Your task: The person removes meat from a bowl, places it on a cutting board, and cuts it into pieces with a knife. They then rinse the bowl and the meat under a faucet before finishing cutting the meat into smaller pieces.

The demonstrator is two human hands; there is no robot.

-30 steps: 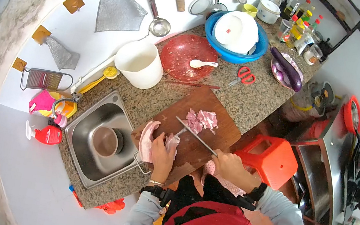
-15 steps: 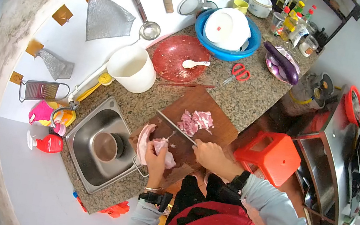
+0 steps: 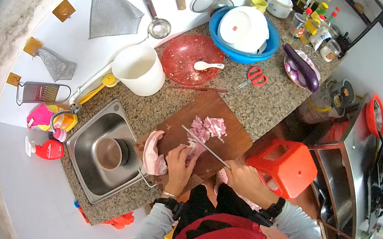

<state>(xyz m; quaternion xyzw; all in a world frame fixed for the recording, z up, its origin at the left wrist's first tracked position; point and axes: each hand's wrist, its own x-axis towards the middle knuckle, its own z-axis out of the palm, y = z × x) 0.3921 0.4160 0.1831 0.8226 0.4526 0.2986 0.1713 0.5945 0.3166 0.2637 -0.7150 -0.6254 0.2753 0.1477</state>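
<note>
My right hand (image 3: 244, 178) is closed round the handle of a knife (image 3: 206, 146), whose blade points up and left over a wooden cutting board (image 3: 227, 150). My left hand (image 3: 180, 163) rests on a piece of meat (image 3: 195, 149) just left of the blade, its fingers together and pressed on it. Cut meat pieces (image 3: 210, 128) lie in a pile above the blade. Left of my left hand, a larger slab of pale pink meat (image 3: 152, 154) sits at the board's left side. The fingertips of my left hand are partly hidden.
A steel sink (image 3: 87, 162) holding a pot (image 3: 108, 153) is at the left. Behind the board are a white bin (image 3: 138, 69), a red plate (image 3: 181, 57), scissors (image 3: 253, 78) and a blue basin (image 3: 240, 55). A red stool (image 3: 288, 168) stands at the right.
My left hand has moved right, off the larger slab, with a piece of meat now under it near the pile. The knife and my right hand have shifted right and slightly down.
</note>
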